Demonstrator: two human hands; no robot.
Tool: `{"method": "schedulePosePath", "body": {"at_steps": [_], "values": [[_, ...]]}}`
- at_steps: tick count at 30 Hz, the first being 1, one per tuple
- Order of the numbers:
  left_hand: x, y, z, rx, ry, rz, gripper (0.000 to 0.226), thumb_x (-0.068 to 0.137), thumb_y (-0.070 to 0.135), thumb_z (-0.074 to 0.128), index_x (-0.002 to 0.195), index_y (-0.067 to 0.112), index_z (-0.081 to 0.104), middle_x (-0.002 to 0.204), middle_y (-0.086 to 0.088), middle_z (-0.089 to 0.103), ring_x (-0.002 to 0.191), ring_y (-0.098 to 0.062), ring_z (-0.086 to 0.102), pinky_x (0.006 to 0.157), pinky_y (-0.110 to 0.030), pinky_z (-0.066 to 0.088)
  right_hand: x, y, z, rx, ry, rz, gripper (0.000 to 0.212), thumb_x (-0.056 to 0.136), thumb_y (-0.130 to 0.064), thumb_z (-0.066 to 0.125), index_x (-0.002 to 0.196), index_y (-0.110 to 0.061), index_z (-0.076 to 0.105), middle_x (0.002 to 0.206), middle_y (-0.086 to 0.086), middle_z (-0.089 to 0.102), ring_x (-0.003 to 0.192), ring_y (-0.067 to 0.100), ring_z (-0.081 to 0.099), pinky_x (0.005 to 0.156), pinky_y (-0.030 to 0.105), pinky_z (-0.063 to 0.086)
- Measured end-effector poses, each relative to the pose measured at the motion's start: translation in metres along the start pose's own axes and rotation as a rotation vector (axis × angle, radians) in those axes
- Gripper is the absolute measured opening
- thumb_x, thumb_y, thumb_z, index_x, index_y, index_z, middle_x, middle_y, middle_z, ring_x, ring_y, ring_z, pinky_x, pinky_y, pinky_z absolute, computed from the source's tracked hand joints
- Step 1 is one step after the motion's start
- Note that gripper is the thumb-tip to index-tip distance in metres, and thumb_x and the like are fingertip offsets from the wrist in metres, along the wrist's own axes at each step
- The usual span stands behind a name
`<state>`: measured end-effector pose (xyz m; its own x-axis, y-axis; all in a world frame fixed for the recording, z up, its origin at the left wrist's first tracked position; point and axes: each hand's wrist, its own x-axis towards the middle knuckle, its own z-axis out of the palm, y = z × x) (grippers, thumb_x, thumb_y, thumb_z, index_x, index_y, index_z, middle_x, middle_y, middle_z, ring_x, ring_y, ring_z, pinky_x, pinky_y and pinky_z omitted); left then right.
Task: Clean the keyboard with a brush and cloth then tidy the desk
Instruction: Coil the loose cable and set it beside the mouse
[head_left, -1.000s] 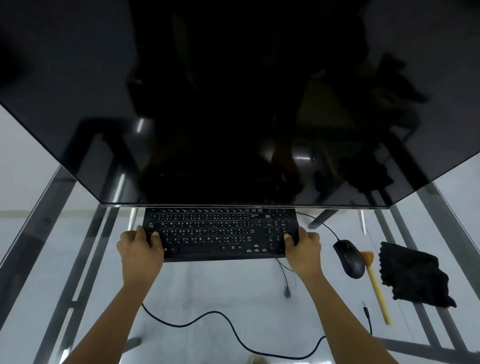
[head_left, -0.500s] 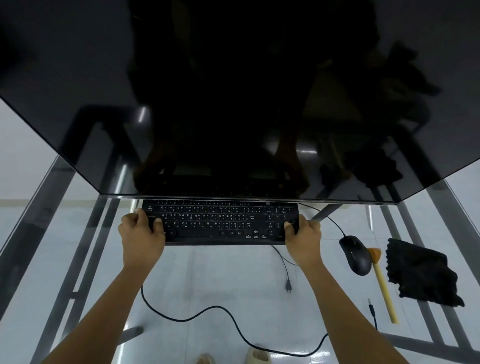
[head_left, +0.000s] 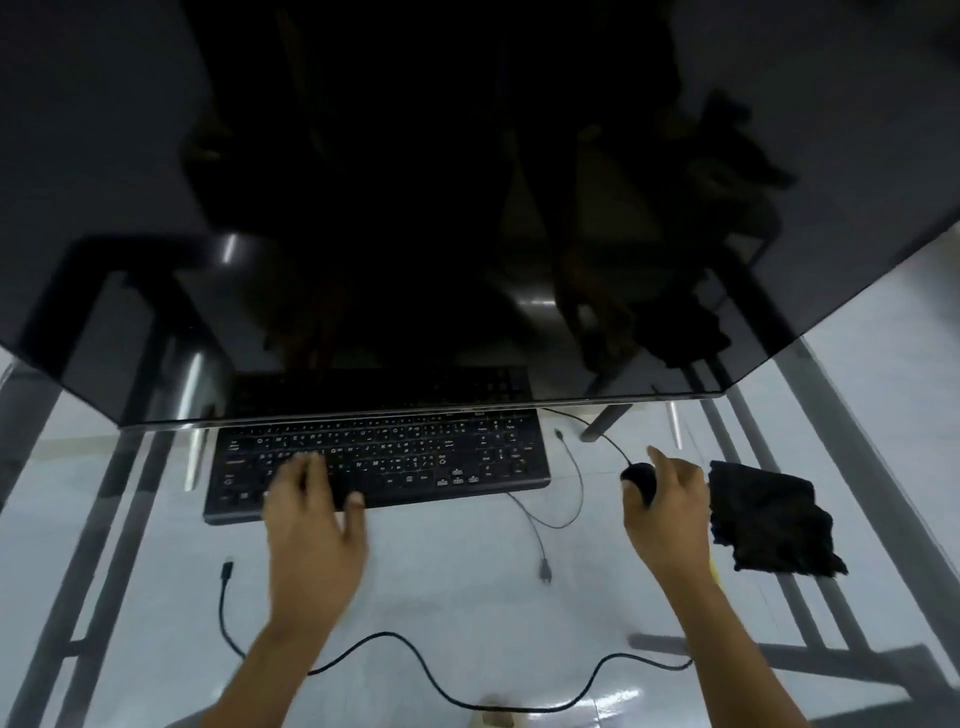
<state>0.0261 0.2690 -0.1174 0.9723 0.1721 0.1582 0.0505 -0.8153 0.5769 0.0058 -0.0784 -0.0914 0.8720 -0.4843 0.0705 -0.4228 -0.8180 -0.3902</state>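
The black keyboard (head_left: 415, 457) lies flat on the glass desk, its back edge under the monitor's lower edge. My left hand (head_left: 311, 519) hovers blurred over its front left part, fingers apart and empty. My right hand (head_left: 670, 509) is to the right of the keyboard, curled over the black mouse (head_left: 640, 477) with the thumb on its left side. A crumpled black cloth (head_left: 769, 525) lies just right of that hand. My right wrist hides the brush, except for a small yellow bit of handle (head_left: 716, 571).
A large dark monitor (head_left: 467, 208) fills the upper view and overhangs the desk. A loose black cable (head_left: 415, 670) snakes across the near glass, its plug (head_left: 227, 569) on the left. Another cable end (head_left: 544, 574) lies between the keyboard and the mouse. Metal frame bars show through the glass.
Both hands have let go of the keyboard's ends. My right hand moved right onto the mouse. My left hand shifted inward over the keyboard's left keys.
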Motion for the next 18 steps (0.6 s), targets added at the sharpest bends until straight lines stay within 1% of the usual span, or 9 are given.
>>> {"method": "schedulePosePath", "body": {"at_steps": [2, 4, 6, 8, 9, 11, 15, 18], "values": [[-0.017, 0.033, 0.021, 0.011, -0.113, 0.147, 0.056, 0.093, 0.029, 0.047, 0.140, -0.001, 0.039, 0.146, -0.019, 0.035, 0.137, -0.034, 0.028, 0.113, -0.051, 0.025, 0.000, 0.014, -0.005, -0.045, -0.052, 0.023, 0.057, 0.083, -0.016, 0.073, 0.135, -0.006, 0.052, 0.127, 0.025, 0.052, 0.113, 0.045, 0.050, 0.093, 0.055, 0.046], [-0.029, 0.067, 0.043, 0.038, -0.230, 0.283, 0.059, 0.093, 0.037, 0.034, 0.142, 0.005, 0.040, 0.150, -0.011, 0.034, 0.141, -0.025, 0.025, 0.116, -0.046, 0.016, 0.003, 0.026, -0.007, -0.088, -0.096, 0.015, 0.058, 0.083, -0.019, 0.073, 0.136, -0.011, 0.052, 0.130, 0.024, 0.051, 0.114, 0.045, 0.051, 0.094, 0.055, 0.048], [-0.036, 0.091, 0.061, 0.089, -0.310, 0.388, 0.058, 0.094, 0.039, 0.030, 0.142, 0.009, 0.039, 0.152, -0.007, 0.034, 0.142, -0.021, 0.024, 0.115, -0.043, 0.011, 0.006, 0.034, -0.002, -0.103, -0.105, -0.026, 0.055, 0.081, -0.017, 0.074, 0.132, -0.012, 0.056, 0.125, 0.023, 0.057, 0.106, 0.045, 0.056, 0.089, 0.055, 0.051], [-0.038, 0.103, 0.071, 0.143, -0.357, 0.452, 0.056, 0.094, 0.038, 0.031, 0.141, 0.010, 0.041, 0.151, -0.007, 0.035, 0.142, -0.022, 0.027, 0.113, -0.043, 0.013, 0.008, 0.035, 0.006, -0.108, -0.087, -0.059, 0.051, 0.078, -0.010, 0.075, 0.127, -0.009, 0.061, 0.116, 0.022, 0.062, 0.097, 0.044, 0.059, 0.084, 0.053, 0.053], [-0.038, 0.106, 0.076, 0.166, -0.377, 0.472, 0.055, 0.094, 0.038, 0.031, 0.140, 0.010, 0.042, 0.151, -0.007, 0.036, 0.142, -0.022, 0.028, 0.112, -0.044, 0.015, 0.011, 0.034, 0.008, -0.101, -0.072, -0.074, 0.051, 0.077, -0.007, 0.076, 0.126, -0.007, 0.062, 0.114, 0.021, 0.064, 0.094, 0.043, 0.060, 0.082, 0.052, 0.052], [-0.036, 0.107, 0.084, 0.215, -0.399, 0.489, 0.056, 0.094, 0.038, 0.030, 0.141, 0.010, 0.042, 0.151, -0.007, 0.036, 0.142, -0.022, 0.028, 0.111, -0.046, 0.017, 0.019, 0.029, 0.011, -0.081, -0.055, -0.098, 0.050, 0.079, -0.007, 0.076, 0.126, -0.005, 0.062, 0.113, 0.021, 0.064, 0.095, 0.043, 0.060, 0.083, 0.050, 0.051], [-0.033, 0.106, 0.094, 0.250, -0.400, 0.474, 0.056, 0.096, 0.039, 0.027, 0.142, 0.009, 0.039, 0.154, -0.006, 0.031, 0.144, -0.020, 0.021, 0.112, -0.047, 0.015, 0.047, 0.027, 0.017, -0.075, -0.054, -0.107, 0.047, 0.086, -0.017, 0.071, 0.129, -0.005, 0.058, 0.120, 0.018, 0.062, 0.104, 0.039, 0.057, 0.089, 0.048, 0.050], [-0.035, 0.105, 0.096, 0.245, -0.385, 0.482, 0.056, 0.096, 0.038, 0.029, 0.144, 0.009, 0.036, 0.155, -0.006, 0.028, 0.146, -0.020, 0.017, 0.113, -0.049, 0.017, 0.063, 0.025, 0.022, -0.061, -0.050, -0.096, 0.047, 0.091, -0.023, 0.066, 0.134, -0.007, 0.055, 0.126, 0.017, 0.059, 0.109, 0.037, 0.054, 0.091, 0.048, 0.049]]}}
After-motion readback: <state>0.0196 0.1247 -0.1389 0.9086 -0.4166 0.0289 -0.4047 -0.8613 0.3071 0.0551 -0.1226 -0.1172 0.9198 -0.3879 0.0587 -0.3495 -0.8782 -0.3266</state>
